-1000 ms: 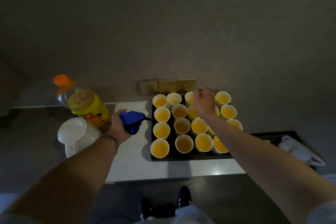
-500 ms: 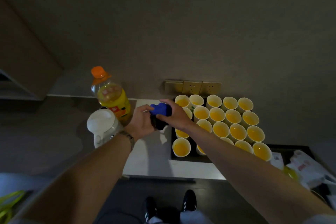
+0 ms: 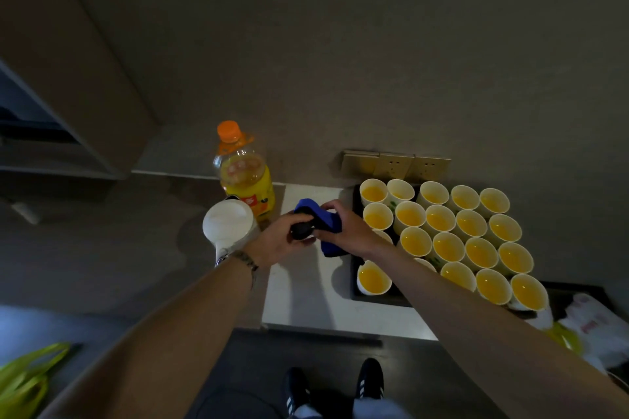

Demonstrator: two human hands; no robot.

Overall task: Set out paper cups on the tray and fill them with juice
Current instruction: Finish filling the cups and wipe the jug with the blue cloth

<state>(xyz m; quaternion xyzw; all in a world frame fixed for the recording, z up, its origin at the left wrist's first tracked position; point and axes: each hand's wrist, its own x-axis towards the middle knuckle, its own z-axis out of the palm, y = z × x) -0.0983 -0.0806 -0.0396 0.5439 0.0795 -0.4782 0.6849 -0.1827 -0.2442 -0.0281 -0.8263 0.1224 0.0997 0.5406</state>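
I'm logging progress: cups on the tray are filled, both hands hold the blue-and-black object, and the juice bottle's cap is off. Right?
Not quite. In the head view the juice bottle has its orange cap on. The rest holds: filled cups on the tray, both hands holding the blue-and-black object.

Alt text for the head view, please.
Both hands, left hand and right hand, grip a blue-and-black object beside a dark tray of juice-filled paper cups. A capped juice bottle and white kettle stand left.

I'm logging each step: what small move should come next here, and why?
Probably set the blue-and-black object down on the white counter: both the left hand and right hand grip it, and every visible paper cup already holds juice.
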